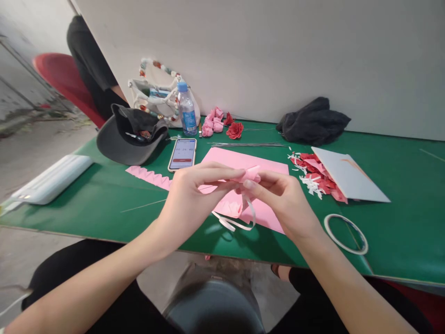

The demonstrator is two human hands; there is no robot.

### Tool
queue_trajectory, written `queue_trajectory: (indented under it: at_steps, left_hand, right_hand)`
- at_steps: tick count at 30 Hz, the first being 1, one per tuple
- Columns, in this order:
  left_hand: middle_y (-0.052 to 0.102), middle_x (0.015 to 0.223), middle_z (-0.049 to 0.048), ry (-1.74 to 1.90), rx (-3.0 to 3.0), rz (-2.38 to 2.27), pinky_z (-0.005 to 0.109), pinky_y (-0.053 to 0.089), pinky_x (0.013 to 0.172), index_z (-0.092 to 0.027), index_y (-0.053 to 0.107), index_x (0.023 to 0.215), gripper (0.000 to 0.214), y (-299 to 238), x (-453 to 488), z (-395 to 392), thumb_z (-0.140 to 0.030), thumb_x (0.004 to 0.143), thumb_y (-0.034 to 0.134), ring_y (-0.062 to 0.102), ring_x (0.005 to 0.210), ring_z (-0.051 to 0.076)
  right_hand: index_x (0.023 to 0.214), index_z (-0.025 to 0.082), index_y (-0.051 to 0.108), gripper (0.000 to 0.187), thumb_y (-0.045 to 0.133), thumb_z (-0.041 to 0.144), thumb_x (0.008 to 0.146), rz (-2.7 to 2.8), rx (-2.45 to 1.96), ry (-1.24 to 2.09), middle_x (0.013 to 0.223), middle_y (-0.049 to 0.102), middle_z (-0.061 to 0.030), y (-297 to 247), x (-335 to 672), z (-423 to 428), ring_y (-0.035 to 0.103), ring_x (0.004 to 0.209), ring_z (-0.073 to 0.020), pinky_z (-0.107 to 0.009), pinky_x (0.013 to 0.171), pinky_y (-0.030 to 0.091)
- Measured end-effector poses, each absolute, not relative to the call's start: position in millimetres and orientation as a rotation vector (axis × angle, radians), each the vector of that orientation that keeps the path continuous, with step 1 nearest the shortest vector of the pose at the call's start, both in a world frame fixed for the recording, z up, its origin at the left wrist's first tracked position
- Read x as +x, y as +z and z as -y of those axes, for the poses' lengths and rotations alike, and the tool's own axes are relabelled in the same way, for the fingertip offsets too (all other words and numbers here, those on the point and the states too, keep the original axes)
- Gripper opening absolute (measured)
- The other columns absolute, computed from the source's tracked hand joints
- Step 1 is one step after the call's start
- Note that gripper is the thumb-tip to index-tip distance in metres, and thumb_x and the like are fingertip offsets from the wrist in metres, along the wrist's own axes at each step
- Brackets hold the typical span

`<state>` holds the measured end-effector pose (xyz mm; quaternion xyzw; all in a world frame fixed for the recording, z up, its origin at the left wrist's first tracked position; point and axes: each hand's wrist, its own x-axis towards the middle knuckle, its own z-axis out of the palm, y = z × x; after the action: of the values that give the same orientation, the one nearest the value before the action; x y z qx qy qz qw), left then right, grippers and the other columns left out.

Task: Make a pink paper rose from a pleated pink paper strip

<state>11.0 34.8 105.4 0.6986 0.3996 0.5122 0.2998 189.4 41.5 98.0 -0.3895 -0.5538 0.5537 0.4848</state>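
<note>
Between my two hands, above the middle of the table, is a rolled pink paper flower [252,174]. My left hand [201,185] pinches it from the left with thumb and fingers. From the right, my right hand [278,190] grips the same flower, thumb pressed against its lower part. A narrow white strip [253,218] dangles in a loop beneath it. Below the hands, a folded pink paper strip [229,207] hangs or lies over a pink paper sheet [267,162]; I cannot tell whether it joins the flower. A zigzag-cut pink strip [149,176] lies to the left.
Finished pink paper flowers [212,123] and a red one [235,130] sit at the back, near a water bottle [187,111], phone [182,154] and cap [134,134]. Paper scraps [321,178], a white card [347,174] and a tape roll [346,234] lie right.
</note>
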Motion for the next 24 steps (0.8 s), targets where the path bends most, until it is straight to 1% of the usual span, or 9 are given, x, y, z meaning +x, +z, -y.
queue_trajectory:
  at_steps: [2,4,7,11,13,16,18,20,24]
  left_hand:
    - [0.078,0.095,-0.0006,1.393,1.938,-1.04,0.022,0.059,0.077,-0.026,0.08,0.098,0.02,103.4,12.1,-34.0,-0.015,0.084,0.074,0.072,0.085,0.013]
    - [0.078,0.093,-0.0007,1.42,1.973,-1.028,0.021,0.058,0.076,-0.026,0.08,0.099,0.021,102.8,12.9,-34.0,-0.013,0.084,0.074,0.071,0.083,0.012]
    - [0.079,0.093,-0.0014,1.396,1.87,-1.043,0.02,0.059,0.074,-0.027,0.08,0.099,0.021,104.9,12.8,-35.6,-0.015,0.081,0.077,0.072,0.083,0.012]
    - [0.08,0.099,-0.0003,1.311,1.678,-1.049,0.021,0.061,0.078,-0.027,0.08,0.098,0.021,110.3,11.2,-38.2,-0.019,0.079,0.079,0.074,0.092,0.016]
    - [0.08,0.1,0.001,1.286,1.648,-1.04,0.024,0.062,0.08,-0.026,0.08,0.098,0.019,112.2,11.0,-38.5,-0.019,0.08,0.079,0.074,0.095,0.019]
    - [0.079,0.101,0.002,1.285,1.598,-1.042,0.027,0.063,0.082,-0.025,0.08,0.097,0.019,113.0,12.4,-37.7,-0.021,0.079,0.08,0.075,0.096,0.022]
    - [0.08,0.099,0.0021,1.287,1.552,-1.043,0.029,0.063,0.084,-0.024,0.08,0.099,0.021,112.6,13.8,-37.2,-0.021,0.078,0.081,0.075,0.095,0.022]
    - [0.08,0.096,0.0019,1.295,1.523,-1.033,0.029,0.063,0.084,-0.024,0.08,0.099,0.022,111.7,15.1,-37.1,-0.02,0.077,0.081,0.076,0.093,0.022]
    - [0.08,0.095,0.0011,1.356,1.576,-1.003,0.026,0.063,0.082,-0.025,0.081,0.094,0.018,108.5,15.9,-38.1,-0.017,0.077,0.08,0.075,0.09,0.018]
  right_hand:
    - [0.075,0.02,0.076,0.018,0.081,0.037,0.076,1.339,-0.965,1.342,0.072,0.073,-0.0003,96.2,189.7,-42.0,0.068,0.072,-0.0135,-0.024,0.07,0.056]
    - [0.078,0.02,0.077,0.017,0.08,0.037,0.078,1.339,-0.973,1.364,0.075,0.075,-0.0006,95.1,191.1,-42.8,0.07,0.074,-0.014,-0.024,0.07,0.057]
    - [0.085,0.022,0.079,0.015,0.078,0.036,0.08,1.4,-0.974,1.397,0.08,0.077,-0.0006,97.3,195.6,-44.2,0.072,0.079,-0.0147,-0.024,0.075,0.057]
    - [0.093,0.022,0.079,0.016,0.072,0.034,0.086,1.523,-1.006,1.365,0.088,0.079,-0.0015,102.2,201.4,-45.7,0.073,0.089,-0.0156,-0.024,0.082,0.057]
    - [0.094,0.022,0.079,0.015,0.071,0.033,0.087,1.527,-1.026,1.343,0.092,0.08,-0.0023,102.9,202.4,-45.7,0.074,0.087,-0.0164,-0.025,0.08,0.058]
    - [0.093,0.02,0.079,0.016,0.071,0.032,0.087,1.489,-1.058,1.353,0.088,0.08,-0.0038,102.3,201.5,-44.4,0.075,0.08,-0.0182,-0.028,0.074,0.059]
    - [0.092,0.019,0.078,0.014,0.071,0.03,0.086,1.452,-1.069,1.37,0.086,0.08,-0.0044,102.0,200.2,-42.8,0.076,0.081,-0.0193,-0.028,0.074,0.06]
    - [0.092,0.019,0.078,0.013,0.072,0.028,0.086,1.43,-1.056,1.383,0.084,0.08,-0.0039,102.2,198.9,-41.3,0.076,0.08,-0.019,-0.028,0.074,0.06]
    - [0.092,0.02,0.079,0.012,0.071,0.027,0.087,1.41,-1.034,1.406,0.079,0.079,-0.0024,103.5,197.6,-39.7,0.075,0.067,-0.0168,-0.028,0.07,0.06]
